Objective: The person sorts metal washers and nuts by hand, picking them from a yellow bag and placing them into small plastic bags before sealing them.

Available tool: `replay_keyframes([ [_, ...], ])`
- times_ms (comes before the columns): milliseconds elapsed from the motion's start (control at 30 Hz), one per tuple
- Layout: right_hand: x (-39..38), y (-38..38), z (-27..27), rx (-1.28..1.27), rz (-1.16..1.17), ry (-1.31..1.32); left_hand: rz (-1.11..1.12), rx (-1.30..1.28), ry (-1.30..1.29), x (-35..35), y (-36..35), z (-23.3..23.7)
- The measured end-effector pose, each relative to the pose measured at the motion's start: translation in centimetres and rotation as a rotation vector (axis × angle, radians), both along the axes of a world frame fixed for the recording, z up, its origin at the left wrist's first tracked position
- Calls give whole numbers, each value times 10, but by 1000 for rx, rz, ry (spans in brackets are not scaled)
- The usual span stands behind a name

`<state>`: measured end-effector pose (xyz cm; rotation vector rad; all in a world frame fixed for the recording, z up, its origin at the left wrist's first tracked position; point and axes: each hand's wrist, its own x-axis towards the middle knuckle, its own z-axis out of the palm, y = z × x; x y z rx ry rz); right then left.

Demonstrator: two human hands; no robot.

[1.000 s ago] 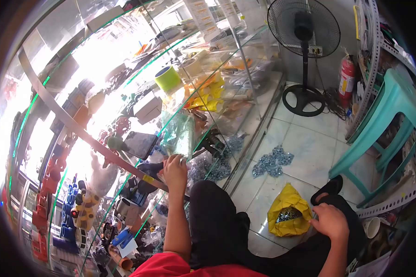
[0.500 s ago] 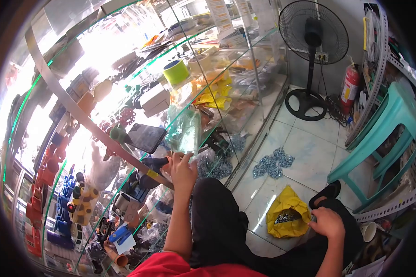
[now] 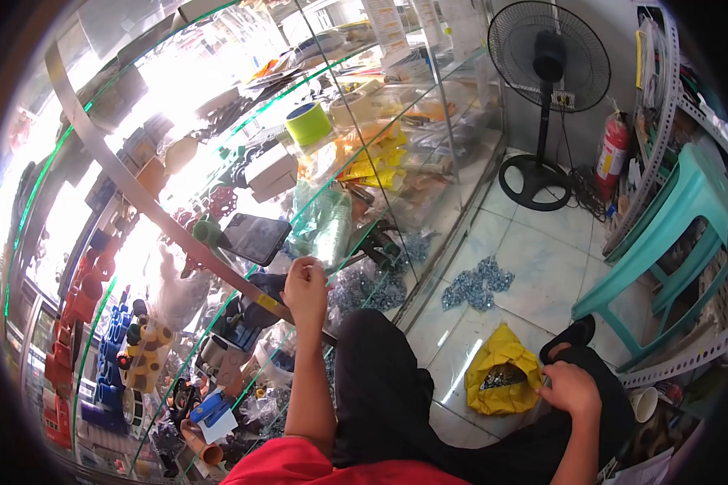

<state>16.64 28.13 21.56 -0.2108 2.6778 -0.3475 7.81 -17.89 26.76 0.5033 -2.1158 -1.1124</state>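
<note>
My left hand point(image 3: 306, 291) reaches into a glass display case point(image 3: 218, 267), its fingers curled into a fist at the edge of a glass shelf. It sits just below a greenish clear plastic bag point(image 3: 322, 222) and beside bags of metal fasteners point(image 3: 362, 284). Whether anything is inside the fist is hidden. My right hand point(image 3: 573, 390) rests by my knee, with its fingertips pinching the rim of a yellow bag point(image 3: 497, 360) on the floor that holds dark metal pieces.
A heap of grey fasteners point(image 3: 477, 283) lies on the tiled floor. A standing fan point(image 3: 546, 97), a red fire extinguisher point(image 3: 612, 153) and a teal plastic stool point(image 3: 671, 234) stand to the right. The shelves hold a phone point(image 3: 255, 237), tape rolls and pipe fittings.
My left hand's fingers were spread against the greenish bag half a second ago and have now curled shut. My right hand has stayed at the yellow bag.
</note>
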Motion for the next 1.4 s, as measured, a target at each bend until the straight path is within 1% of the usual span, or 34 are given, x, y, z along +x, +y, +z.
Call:
replay_keyframes([
  [33, -1, 0, 1, 5, -1, 2, -57, 168, 69, -3, 0, 2],
  [67, -1, 0, 1, 6, -2, 2, -83, 142, 103, -3, 0, 5],
  [167, -1, 0, 2, 0, -1, 4, 2, 3, 187, -2, 15, 19],
  [267, 0, 2, 3, -12, 1, 21, 23, 1, 416, 8, 35, 21],
  [367, -1, 1, 4, -30, 37, 54, -60, -371, 493, 15, 39, -22],
  [433, -8, -8, 8, -62, 68, 97, -318, -524, 356, 30, 79, -19],
  [500, -15, -25, 6, -348, 8, 213, -687, -395, 138, 38, 119, -22],
  [567, -24, -42, -15, -703, -41, 329, -1173, -486, 50, 27, 144, -22],
  [600, -25, -52, -21, -939, -136, 223, -1443, -418, 4, 18, 156, -26],
  [633, -26, -62, -27, -1175, -238, 123, -1527, -420, 4, 16, 170, -31],
  [700, -33, -72, -46, -1481, -289, 44, -1685, -439, 15, 10, 192, -39],
  [733, -35, -70, -48, -1488, -288, 14, -1702, -490, 59, 4, 202, -40],
  [800, -38, -62, -50, -1514, -274, -54, -1766, -600, -219, -11, 210, -45],
  [833, -39, -57, -48, -1494, -323, -45, -1783, -660, -361, -17, 212, -51],
  [867, -40, -53, -46, -1475, -367, -38, -1792, -654, -252, -24, 213, -69],
  [900, -40, -50, -46, -1455, -410, -35, -1806, -617, -258, -27, 216, -70],
  [933, -41, -48, -56, -1484, -466, 64, -1818, -577, -266, -30, 218, -69],
  [967, -45, -44, -66, -1498, -524, 60, -1828, -535, -275, -32, 219, -70],
  [1033, -50, -38, -76, -1519, -644, 49, -1786, -390, -407, -30, 219, -78],
  [1067, -52, -37, -82, -1600, -748, -11, -1772, -337, -452, -31, 218, -82],
  [1100, -52, -40, -81, -1623, -849, -17, -1756, -284, -496, -31, 217, -85],
  [1133, -53, -43, -79, -1643, -947, -22, -1768, -262, -495, -32, 214, -85],
  [1167, -56, -45, -79, -1664, -1042, -24, -1759, -257, -414, -33, 213, -86],
  [1200, -59, -46, -79, -1696, -1081, -25, -1747, -256, -336, -34, 212, -88],
  [1233, -62, -46, -80, -1684, -1094, -35, -1734, -259, -260, -36, 210, -90],
  [1300, -68, -45, -84, -1665, -1117, -56, -1637, -137, -190, -38, 209, -98],
  [1333, -70, -44, -87, -1588, -1100, -71, -1584, -78, -159, -38, 209, -102],
  [1400, -72, -44, -94, -1434, -1060, -108, -1461, -59, -99, -42, 208, -102],
])
